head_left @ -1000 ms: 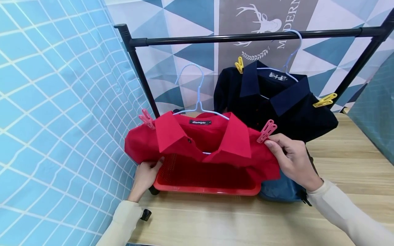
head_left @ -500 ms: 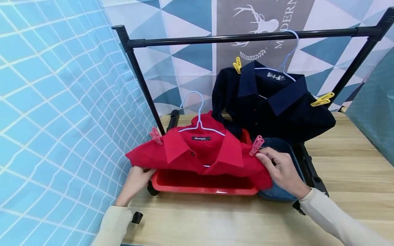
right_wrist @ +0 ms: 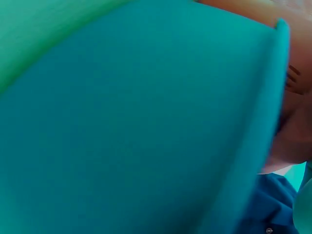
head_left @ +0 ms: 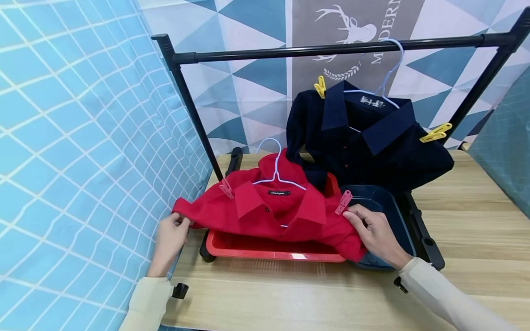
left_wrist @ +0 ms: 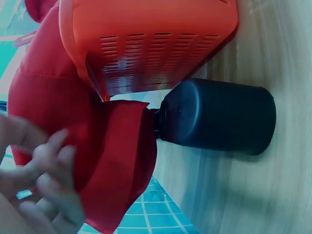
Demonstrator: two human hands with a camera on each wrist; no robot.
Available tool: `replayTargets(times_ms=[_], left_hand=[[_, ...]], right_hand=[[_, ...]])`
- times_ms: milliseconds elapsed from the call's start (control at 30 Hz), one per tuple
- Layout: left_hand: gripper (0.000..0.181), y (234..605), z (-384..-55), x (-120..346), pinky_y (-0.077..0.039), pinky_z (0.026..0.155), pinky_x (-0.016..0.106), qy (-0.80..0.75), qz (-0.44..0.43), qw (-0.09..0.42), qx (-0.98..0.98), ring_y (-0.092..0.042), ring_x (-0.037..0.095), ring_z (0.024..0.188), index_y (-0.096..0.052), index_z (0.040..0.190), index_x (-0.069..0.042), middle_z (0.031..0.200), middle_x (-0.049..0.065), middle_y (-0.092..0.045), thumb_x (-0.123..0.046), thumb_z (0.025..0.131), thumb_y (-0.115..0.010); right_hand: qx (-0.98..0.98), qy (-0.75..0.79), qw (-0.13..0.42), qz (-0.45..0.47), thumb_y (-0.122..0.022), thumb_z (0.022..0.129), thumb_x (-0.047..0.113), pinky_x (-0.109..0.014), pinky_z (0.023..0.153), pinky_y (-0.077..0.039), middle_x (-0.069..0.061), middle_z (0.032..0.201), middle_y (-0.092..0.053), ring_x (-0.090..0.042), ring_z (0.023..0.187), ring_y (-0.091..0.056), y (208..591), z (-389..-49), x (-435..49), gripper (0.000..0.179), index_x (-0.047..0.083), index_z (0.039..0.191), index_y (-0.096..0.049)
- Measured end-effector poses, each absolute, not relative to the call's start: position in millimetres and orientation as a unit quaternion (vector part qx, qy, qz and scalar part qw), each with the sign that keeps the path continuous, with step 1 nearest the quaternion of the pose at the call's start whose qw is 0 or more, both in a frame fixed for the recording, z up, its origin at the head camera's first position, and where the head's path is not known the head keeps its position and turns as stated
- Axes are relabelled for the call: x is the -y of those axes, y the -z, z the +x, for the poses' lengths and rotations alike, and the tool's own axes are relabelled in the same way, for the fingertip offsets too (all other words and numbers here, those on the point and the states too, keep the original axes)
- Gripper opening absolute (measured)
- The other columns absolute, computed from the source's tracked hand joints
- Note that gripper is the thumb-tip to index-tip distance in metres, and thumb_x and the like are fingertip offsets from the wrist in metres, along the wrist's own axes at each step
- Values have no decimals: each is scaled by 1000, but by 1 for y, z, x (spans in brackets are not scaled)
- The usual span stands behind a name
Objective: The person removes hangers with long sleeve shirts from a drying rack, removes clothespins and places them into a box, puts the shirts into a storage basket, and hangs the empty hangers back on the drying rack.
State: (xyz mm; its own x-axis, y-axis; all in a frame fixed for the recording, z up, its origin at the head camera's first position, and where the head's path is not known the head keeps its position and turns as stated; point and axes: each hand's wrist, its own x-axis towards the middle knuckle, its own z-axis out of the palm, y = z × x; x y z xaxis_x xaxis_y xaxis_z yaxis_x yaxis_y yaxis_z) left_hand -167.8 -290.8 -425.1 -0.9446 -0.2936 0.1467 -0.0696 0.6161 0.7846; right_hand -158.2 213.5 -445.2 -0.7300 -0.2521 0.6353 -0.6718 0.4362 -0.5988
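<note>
A red collared shirt (head_left: 223, 216) on a light blue wire hanger (head_left: 276, 174) lies over a red plastic basket (head_left: 273, 250) in the head view. Pink clothespins grip its shoulders, one on the left (head_left: 226, 188) and one on the right (head_left: 344, 202). My left hand (head_left: 170, 239) pinches the end of the shirt's left-side sleeve; the left wrist view shows its blurred fingers (left_wrist: 48, 170) beside the red cloth. My right hand (head_left: 377, 234) pinches the other sleeve just below the right clothespin. A blurred teal surface (right_wrist: 136, 117) fills most of the right wrist view, obscuring the right hand's grip.
A navy shirt (head_left: 368, 142) with yellow clothespins (head_left: 436, 133) hangs from the black rack's bar (head_left: 265, 54). A dark blue basin (head_left: 378, 195) stands right of the basket. The rack's black foot (left_wrist: 219, 117) is close to the left hand. A blue gridded curtain (head_left: 74, 161) borders the left side.
The red shirt and its hanger have come down onto the basket. My left hand has moved left to the sleeve's end, spreading it outward; my right hand keeps its hold, slightly lower.
</note>
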Motion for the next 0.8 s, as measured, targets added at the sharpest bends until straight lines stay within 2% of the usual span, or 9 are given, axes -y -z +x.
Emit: replayTargets(times_ms=[67, 167, 233, 300, 400, 533, 633, 800], left_hand=[[24, 425, -168, 291, -42, 44, 27, 462, 129, 170, 861, -54, 18, 46, -66, 89, -1, 57, 5, -58, -18, 102, -54], [25, 421, -170, 288, -40, 42, 24, 557, 133, 225, 788, -50, 14, 46, -65, 92, -1, 64, 3, -59, -22, 104, -60], [22, 417, -171, 285, -40, 43, 21, 603, 104, 255, 748, -49, 12, 48, -65, 94, 2, 70, 5, -61, -18, 102, -66], [19, 414, -173, 282, -44, 46, 20, 619, 51, 264, 737, -52, 12, 54, -66, 98, 4, 78, 7, -61, -15, 100, -69], [22, 413, -177, 278, -49, 63, 20, 554, -42, 239, 796, -58, 14, 77, -70, 114, 1, 97, 8, -61, -14, 98, -72], [36, 418, -184, 275, -49, 77, 21, 424, -136, 170, 879, -56, 15, 95, -69, 132, -13, 114, 3, -61, -22, 97, -74], [34, 423, -187, 273, -48, 74, 22, 376, -168, 144, 900, -56, 16, 95, -71, 131, -17, 115, 3, -65, -21, 97, -74], [29, 430, -189, 272, -47, 74, 25, 359, -186, 163, 900, -56, 17, 97, -76, 123, -12, 115, 5, -69, -11, 94, -75]], right_hand=[[818, -447, 229, 281, -69, 91, -10, -17, 52, -39, 15, 69, -54, -2, 56, -49, 449, -159, -214, 33, 20, 105, -70], [821, -443, 227, 279, -69, 92, -10, -17, 51, -38, 15, 68, -52, -2, 55, -48, 453, -159, -215, 32, 20, 105, -70], [823, -441, 228, 276, -69, 91, -10, -17, 51, -38, 15, 69, -52, -2, 56, -48, 457, -159, -215, 32, 19, 105, -70], [824, -441, 229, 271, -69, 91, -10, -17, 51, -38, 14, 69, -52, -2, 56, -49, 460, -159, -216, 32, 19, 105, -70], [826, -444, 228, 262, -69, 91, -11, -17, 51, -38, 14, 69, -52, -3, 56, -49, 465, -158, -217, 33, 19, 105, -70], [826, -449, 225, 256, -68, 92, -10, -19, 50, -36, 14, 67, -51, -4, 54, -48, 468, -158, -217, 33, 20, 105, -70], [826, -448, 221, 263, -67, 93, -10, -18, 50, -37, 14, 67, -51, -3, 55, -49, 468, -158, -217, 33, 20, 106, -70], [831, -432, 206, 284, -66, 96, -6, -17, 51, -37, 16, 68, -48, -1, 57, -49, 469, -160, -220, 31, 23, 105, -66]])
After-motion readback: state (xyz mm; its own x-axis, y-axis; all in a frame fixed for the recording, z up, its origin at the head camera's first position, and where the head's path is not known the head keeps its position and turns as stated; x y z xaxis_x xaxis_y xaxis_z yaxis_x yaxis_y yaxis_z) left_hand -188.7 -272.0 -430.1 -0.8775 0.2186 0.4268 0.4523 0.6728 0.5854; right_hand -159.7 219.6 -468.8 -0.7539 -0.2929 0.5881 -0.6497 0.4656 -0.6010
